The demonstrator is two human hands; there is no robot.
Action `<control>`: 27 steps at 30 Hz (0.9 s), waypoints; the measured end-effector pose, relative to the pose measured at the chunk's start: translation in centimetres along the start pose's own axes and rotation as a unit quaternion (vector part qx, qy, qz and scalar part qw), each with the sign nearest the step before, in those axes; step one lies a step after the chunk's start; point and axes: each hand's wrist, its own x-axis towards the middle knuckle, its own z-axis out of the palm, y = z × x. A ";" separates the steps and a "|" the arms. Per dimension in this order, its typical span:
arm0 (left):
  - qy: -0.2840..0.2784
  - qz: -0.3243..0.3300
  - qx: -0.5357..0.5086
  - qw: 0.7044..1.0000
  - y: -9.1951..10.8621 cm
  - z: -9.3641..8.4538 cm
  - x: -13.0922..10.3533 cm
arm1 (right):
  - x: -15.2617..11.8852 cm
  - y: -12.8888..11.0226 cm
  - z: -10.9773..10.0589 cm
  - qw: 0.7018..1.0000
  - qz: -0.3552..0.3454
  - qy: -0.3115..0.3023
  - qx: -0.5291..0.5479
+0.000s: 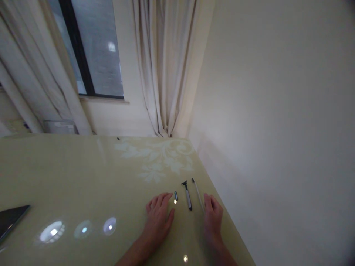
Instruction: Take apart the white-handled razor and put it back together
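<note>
A razor with a dark head and grey handle [188, 197] lies on the glossy table between my two hands. Left of it is a small dark cylindrical piece [176, 196], close to the fingertips of my left hand [159, 218], whose fingers are spread on the tabletop and hold nothing. Right of the razor lies a thin white toothbrush [198, 193] with a dark head pointing away from me. My right hand [213, 216] rests beside its lower end with fingers curled; whether they grip anything is hidden.
The pale yellow table [111, 177] meets a wall [277, 147] on the right. A dark flat object [12, 220] sits at the left edge. A tiny dark item [118, 139] lies near the far edge, before curtains [166, 66].
</note>
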 end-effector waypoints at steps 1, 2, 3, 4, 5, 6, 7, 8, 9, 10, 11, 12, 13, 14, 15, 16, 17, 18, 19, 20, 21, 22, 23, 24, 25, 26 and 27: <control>-0.002 -0.001 0.000 1.000 0.0 0.0 -0.1 | -0.1 0.0 0.0 1.000 0.001 -0.004 -0.001; -0.004 -0.002 -0.001 1.000 0.1 0.0 -0.1 | -0.2 -0.1 0.0 1.000 0.000 -0.010 -0.005; -0.004 -0.005 -0.001 1.000 0.2 -0.1 -0.1 | -0.3 -0.1 -0.1 1.000 -0.003 -0.017 -0.013; -0.003 -0.008 0.000 1.000 0.3 -0.1 -0.1 | -0.3 -0.2 -0.1 0.999 -0.010 -0.024 -0.022; -0.003 -0.010 -0.001 1.000 0.4 -0.2 0.0 | -0.4 -0.3 0.0 0.999 -0.020 -0.030 -0.033; -0.004 -0.012 -0.002 1.000 0.4 -0.2 0.1 | -0.4 -0.3 0.0 0.998 -0.033 -0.033 -0.044; -0.007 -0.014 -0.005 1.000 0.5 -0.3 0.2 | -0.4 -0.4 0.0 0.997 -0.048 -0.036 -0.055; -0.013 -0.017 -0.009 1.000 0.5 -0.4 0.4 | -0.4 -0.4 0.1 0.995 -0.065 -0.038 -0.067; -0.020 -0.021 -0.016 0.999 0.4 -0.4 0.5 | -0.4 -0.4 0.2 0.993 -0.083 -0.041 -0.078; -0.024 -0.026 -0.025 0.999 0.4 -0.4 0.7 | -0.3 -0.4 0.4 0.990 -0.101 -0.045 -0.090; -0.025 -0.030 -0.035 0.999 0.3 -0.4 0.8 | -0.2 -0.3 0.6 0.987 -0.116 -0.051 -0.101; -0.021 -0.035 -0.047 0.998 0.1 -0.3 1.0 | -0.1 -0.3 0.8 0.983 -0.129 -0.059 -0.114; -0.013 -0.037 -0.061 0.997 0.0 -0.2 1.1 | 0.0 -0.2 1.0 0.980 -0.140 -0.065 -0.128; -0.002 -0.036 -0.075 0.997 -0.1 -0.2 1.2 | 0.1 -0.1 1.2 0.976 -0.149 -0.068 -0.144; 0.009 -0.035 -0.088 0.995 -0.3 -0.1 1.4 | 0.3 0.0 1.4 0.971 -0.158 -0.067 -0.164; 0.018 -0.035 -0.100 0.994 -0.4 -0.1 1.5 | 0.3 0.0 1.6 0.966 -0.165 -0.061 -0.187; 0.025 -0.034 -0.110 0.993 -0.4 -0.1 1.6 | 0.4 0.0 1.7 0.960 -0.172 -0.055 -0.212; 0.027 -0.035 -0.117 0.992 -0.5 -0.1 1.7 | 0.4 -0.1 1.8 0.954 -0.177 -0.052 -0.238; 0.025 -0.035 -0.122 0.992 -0.5 -0.1 1.8 | 0.3 -0.2 1.9 0.946 -0.181 -0.052 -0.263; 0.020 -0.036 -0.124 0.991 -0.4 -0.2 1.9 | 0.2 -0.3 1.9 0.938 -0.185 -0.056 -0.287; 0.011 -0.035 -0.120 0.992 -0.3 -0.3 2.0 | 0.1 -0.4 2.0 0.930 -0.189 -0.062 -0.308; 0.000 -0.035 -0.112 0.993 -0.2 -0.4 2.1 | 0.0 -0.4 2.0 0.923 -0.192 -0.069 -0.327; -0.012 -0.037 -0.097 0.995 0.0 -0.4 2.1 | -0.1 -0.5 2.1 0.917 -0.192 -0.074 -0.342; -0.023 -0.041 -0.075 0.996 0.2 -0.4 2.2 | -0.2 -0.5 2.1 0.913 -0.188 -0.075 -0.353; -0.033 -0.045 -0.051 0.997 0.4 -0.4 2.3 | -0.3 -0.5 2.2 0.911 -0.181 -0.072 -0.362; -0.042 -0.047 -0.025 0.998 0.7 -0.4 2.4 | -0.4 -0.5 2.2 0.910 -0.174 -0.069 -0.369; -0.050 -0.049 0.000 0.998 1.0 -0.4 2.6 | -0.4 -0.5 2.2 0.909 -0.166 -0.064 -0.376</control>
